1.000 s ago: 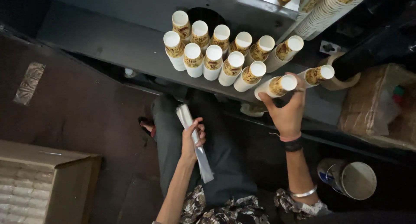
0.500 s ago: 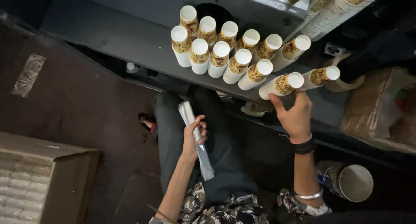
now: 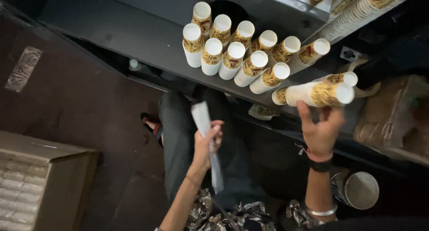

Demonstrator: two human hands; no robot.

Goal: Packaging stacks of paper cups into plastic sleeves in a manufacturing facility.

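Two hands are working in our view, and we are starting with the nearer one. Our left hand [image 3: 206, 141] is closing its fingers around a long, flat clear plastic sleeve [image 3: 206, 141], which is running from about 11 o'clock above the hand down to 5 o'clock below it, over our dark trousers [image 3: 178, 141]. Our right hand [image 3: 321, 132], wearing a dark wristband [image 3: 320, 165] and a silver bangle [image 3: 320, 211], is reaching up toward 12 o'clock and gripping a stack of white paper cups with gold bands [image 3: 319, 94], fingers curled around it from below; the stack is lying on its side, mouth pointing to 3 o'clock. At 4 o'clock from that hand a round metal tin [image 3: 357, 190] is sitting low. Farther off, at 10 to 11 o'clock from the held stack, more cup stacks [image 3: 232, 56] are standing in rows on a dark grey shelf [image 3: 134, 30]. At 8 o'clock in the frame, a cardboard box [image 3: 40, 186] is sitting on the floor.
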